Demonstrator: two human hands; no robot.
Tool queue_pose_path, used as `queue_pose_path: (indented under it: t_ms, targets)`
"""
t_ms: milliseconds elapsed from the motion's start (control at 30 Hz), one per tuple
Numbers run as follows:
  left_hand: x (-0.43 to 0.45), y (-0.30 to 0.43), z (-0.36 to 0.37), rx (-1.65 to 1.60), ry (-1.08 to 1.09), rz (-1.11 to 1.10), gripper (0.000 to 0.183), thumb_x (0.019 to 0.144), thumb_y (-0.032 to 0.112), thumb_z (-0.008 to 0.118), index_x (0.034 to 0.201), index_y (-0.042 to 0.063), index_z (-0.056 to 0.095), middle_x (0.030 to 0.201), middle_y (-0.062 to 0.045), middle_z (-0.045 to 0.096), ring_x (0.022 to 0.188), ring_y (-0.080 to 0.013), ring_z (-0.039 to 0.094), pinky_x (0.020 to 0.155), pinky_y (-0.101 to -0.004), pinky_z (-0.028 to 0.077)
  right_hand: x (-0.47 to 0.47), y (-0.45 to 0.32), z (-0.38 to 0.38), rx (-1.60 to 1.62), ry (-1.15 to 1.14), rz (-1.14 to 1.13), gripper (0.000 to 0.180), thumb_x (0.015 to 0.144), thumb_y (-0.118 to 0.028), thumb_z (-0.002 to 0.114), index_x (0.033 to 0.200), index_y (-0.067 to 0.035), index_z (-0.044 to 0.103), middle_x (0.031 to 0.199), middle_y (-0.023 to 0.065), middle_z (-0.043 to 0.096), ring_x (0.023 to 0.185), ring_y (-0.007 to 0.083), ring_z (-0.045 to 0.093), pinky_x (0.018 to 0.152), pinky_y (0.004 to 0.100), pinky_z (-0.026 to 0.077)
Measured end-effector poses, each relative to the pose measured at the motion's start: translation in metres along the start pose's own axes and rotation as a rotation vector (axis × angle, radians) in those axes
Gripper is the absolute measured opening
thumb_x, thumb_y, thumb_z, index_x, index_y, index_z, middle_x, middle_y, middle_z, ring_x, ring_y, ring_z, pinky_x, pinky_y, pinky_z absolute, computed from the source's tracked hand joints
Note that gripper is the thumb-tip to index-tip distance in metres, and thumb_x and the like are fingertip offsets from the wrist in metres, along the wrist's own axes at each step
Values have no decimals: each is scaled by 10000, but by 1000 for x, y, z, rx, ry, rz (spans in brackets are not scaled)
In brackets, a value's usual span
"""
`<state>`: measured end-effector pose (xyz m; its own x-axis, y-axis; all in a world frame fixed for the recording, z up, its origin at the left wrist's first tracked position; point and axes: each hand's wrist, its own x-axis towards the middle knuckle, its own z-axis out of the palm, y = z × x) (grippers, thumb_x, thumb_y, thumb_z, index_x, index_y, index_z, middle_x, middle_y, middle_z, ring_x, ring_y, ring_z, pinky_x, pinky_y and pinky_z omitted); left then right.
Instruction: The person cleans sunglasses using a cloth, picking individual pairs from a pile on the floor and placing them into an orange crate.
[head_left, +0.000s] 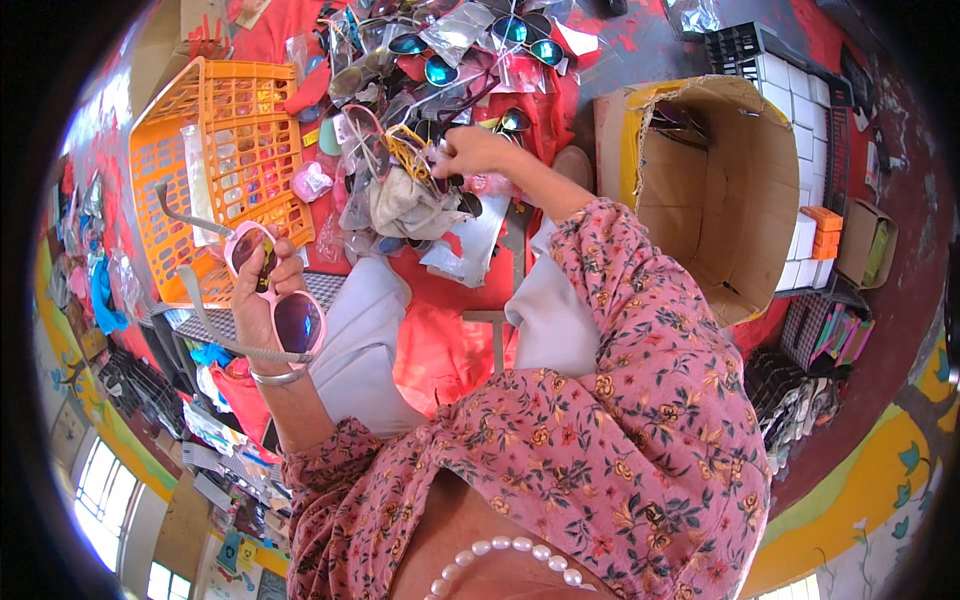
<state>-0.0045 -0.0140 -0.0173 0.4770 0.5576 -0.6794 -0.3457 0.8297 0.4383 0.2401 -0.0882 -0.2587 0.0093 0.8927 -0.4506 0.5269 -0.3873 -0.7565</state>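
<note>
My left hand (259, 300) grips a pair of pink-framed sunglasses (298, 321) around the bridge and one lens. Its two pale, patterned temples stick out to the left, unfolded. Ahead, my right hand (478, 154) reaches into a heap of sunglasses and plastic bags (442, 90). The fingertips are partly hidden among the heap, so I cannot tell whether they hold anything. Just left of them are a yellow bundle (409, 156) and a crumpled off-white cloth (411, 206). Mirrored blue sunglasses (440, 70) lie farther back in the heap.
An orange plastic crate (201, 112) stands tilted at my left. At my right is an open cardboard box (739, 187), with dark glasses inside near its far end. Beyond it, a black crate (735, 43) holds white boxes (801, 112). Red sheeting (442, 322) lies between my legs.
</note>
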Motion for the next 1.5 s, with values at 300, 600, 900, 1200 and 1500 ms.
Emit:
queue_pose_path:
  t_ms: [300,600,900,1200,1500]
  targets:
    - [0,-6,4,38,-10,2,273,863,89,485,1100,-39,442,843,-99,470,621,-98,427,500,-170,421,44,63,-17,1063,0,462,592,779,-599,492,968,-43,562,890,76,614,767,188,593,717,394,462]
    - [4,-10,16,87,-25,9,277,870,95,465,1110,-41,442,844,-109,476,630,-101,435,503,-172,434,120,116,22,1141,343,511,292,681,-302,747,725,-34,641,671,84,629,534,218,591,457,382,455]
    - [1,-11,7,74,39,2,280,873,96,469,1119,-37,456,848,-104,483,612,-90,412,486,-165,412,61,-19,-8,62,229,138,343,642,-283,586,841,-13,656,897,189,631,842,318,617,716,397,491]
    - [5,-14,10,80,49,-3,285,871,96,471,1122,-37,455,850,-105,480,606,-90,407,488,-168,409,51,-66,-1,-482,197,-72,196,731,-167,541,844,-57,658,854,133,649,773,263,641,583,401,499]
    - [-2,-12,8,154,109,52,249,865,113,486,1085,-3,484,792,-86,507,597,-91,438,467,-169,412,23,20,-74,16,1041,228,175,742,-224,555,784,-56,581,761,163,606,720,320,605,631,431,477]
